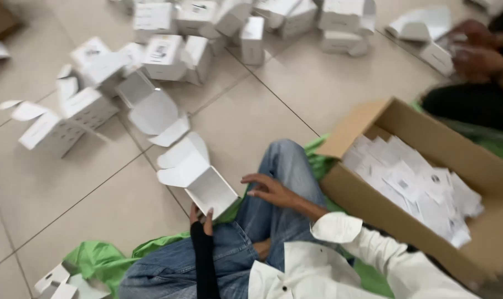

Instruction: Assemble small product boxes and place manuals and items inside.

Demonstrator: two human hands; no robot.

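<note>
Below, near the middle of the tiled floor [96, 194], a small white cardboard box with its flaps standing open [199, 177] is grasped by the left hand [203, 221]; the fingers [209, 217] are curled over the box's lower corner, and a black sleeve [204, 260] is worn on that forearm. The box is held tilted just above the floor, its open flaps turned away from the person. The right hand [271, 190] is seen released, fingers spread and slightly bent, just beside the box but apart from it, above a knee in blue jeans [273, 182]. A white cloth sleeve [384, 260] covers the right arm. A crumpled green plastic sheet [104, 260] is spread under the legs.

At the floor's right edge a large brown corrugated carton [373, 205] stands open, and loose white paper leaflets [412, 185] are piled in it. Towards the far edge of the floor a scatter of similar small white boxes [168, 55] lies, some closed, some with flaps open; the heap runs down the left side as well. More white box pieces [57, 279] lie at the near left corner. At the far right corner another person's hands [476, 52], blurred, are held over a white box [437, 55]; whether it is gripped cannot be told.
</note>
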